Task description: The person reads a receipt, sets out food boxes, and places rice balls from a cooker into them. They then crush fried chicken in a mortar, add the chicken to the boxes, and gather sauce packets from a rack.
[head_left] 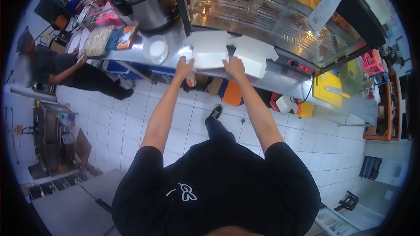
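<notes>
Two white cardboard takeaway boxes stand side by side with lids raised on the steel counter. My left hand [185, 68] is closed at the near left corner of the left takeaway box [208, 60]. At that box's near right corner is my right hand [234, 67], fingers bent, between it and the right takeaway box [251, 63]. Part of the right box's near left side is hidden behind my right hand. The inside of the left box looks white and bare.
Behind the boxes rises a lit glass display warmer [262, 13] with fried food on racks. Left of it stand a large steel cooker [151, 4] and a white round scale [156, 50]. A knife [334, 90] lies on a yellow cutting board [326, 85]. A co-worker [57, 72] stands at left.
</notes>
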The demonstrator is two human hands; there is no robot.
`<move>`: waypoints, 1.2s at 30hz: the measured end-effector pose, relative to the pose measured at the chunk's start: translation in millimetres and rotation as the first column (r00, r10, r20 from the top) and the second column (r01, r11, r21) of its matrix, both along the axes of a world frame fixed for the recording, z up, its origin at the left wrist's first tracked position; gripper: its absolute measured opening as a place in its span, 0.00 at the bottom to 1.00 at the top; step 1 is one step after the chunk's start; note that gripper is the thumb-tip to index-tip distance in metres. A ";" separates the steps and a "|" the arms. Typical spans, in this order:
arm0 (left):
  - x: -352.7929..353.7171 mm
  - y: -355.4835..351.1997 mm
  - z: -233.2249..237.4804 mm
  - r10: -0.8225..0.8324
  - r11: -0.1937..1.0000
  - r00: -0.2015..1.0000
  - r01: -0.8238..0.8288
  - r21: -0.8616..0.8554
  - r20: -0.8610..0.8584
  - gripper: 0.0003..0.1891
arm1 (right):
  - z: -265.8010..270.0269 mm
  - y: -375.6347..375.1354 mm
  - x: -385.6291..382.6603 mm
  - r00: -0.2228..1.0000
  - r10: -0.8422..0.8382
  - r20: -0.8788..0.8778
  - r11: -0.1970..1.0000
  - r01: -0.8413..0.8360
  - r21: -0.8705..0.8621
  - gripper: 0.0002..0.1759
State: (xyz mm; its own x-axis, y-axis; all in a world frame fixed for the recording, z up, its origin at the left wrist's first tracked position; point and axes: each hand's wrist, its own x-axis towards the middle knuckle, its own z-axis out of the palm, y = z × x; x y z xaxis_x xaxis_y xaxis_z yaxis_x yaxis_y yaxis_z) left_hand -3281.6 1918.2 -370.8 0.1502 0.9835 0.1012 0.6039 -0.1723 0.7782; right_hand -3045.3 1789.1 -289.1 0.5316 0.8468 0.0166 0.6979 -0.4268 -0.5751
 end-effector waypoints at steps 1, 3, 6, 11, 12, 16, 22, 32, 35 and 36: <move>16.1 20.5 -10.0 -0.001 0.983 0.996 0.017 0.185 -0.085 0.28 | -8.5 15.0 1.0 1.000 -0.004 0.023 0.994 0.007 -0.107 0.21; 28.2 29.6 -8.2 -0.079 0.994 0.987 0.089 0.067 -0.140 0.27 | -29.6 35.1 1.0 0.996 -0.083 0.040 0.987 0.088 -0.133 0.18; 27.2 20.9 40.8 -0.152 0.980 0.966 0.121 -0.157 -0.208 0.20 | -4.2 26.4 -17.5 0.988 -0.148 -0.055 0.983 0.140 -0.121 0.15; -7.6 41.1 10.7 -0.107 0.986 0.982 0.125 0.106 -0.157 0.12 | -41.9 28.2 -53.6 1.000 0.005 0.000 0.950 -0.004 0.312 0.10; -14.5 42.5 14.2 -0.119 0.992 0.977 0.124 0.019 -0.175 0.13 | -27.5 28.4 -69.6 0.996 -0.043 -0.084 0.926 0.071 0.371 0.10; -15.3 57.2 35.0 -0.204 0.979 0.970 0.199 -0.051 -0.132 0.15 | -57.2 57.8 -91.9 0.956 -0.193 -0.221 0.892 0.265 0.367 0.10; -12.1 85.6 26.6 -0.278 0.957 0.957 0.269 -0.107 -0.081 0.17 | -61.0 75.9 -90.7 0.915 -0.351 -0.199 0.868 0.398 0.297 0.15; -21.6 109.1 3.2 -0.468 0.881 0.868 0.472 0.018 0.166 0.19 | -80.0 77.3 -95.1 0.745 -0.505 -0.436 0.786 0.606 0.125 0.26; -11.0 109.7 12.4 -0.488 0.866 0.870 0.492 -0.088 0.066 0.21 | -61.8 74.9 -94.3 0.730 -0.576 -0.367 0.780 0.625 0.019 0.31; -10.9 111.5 10.5 -0.488 0.862 0.868 0.496 -0.105 0.092 0.22 | -41.2 71.3 -90.6 0.589 -0.616 -0.523 0.761 0.617 -0.201 0.34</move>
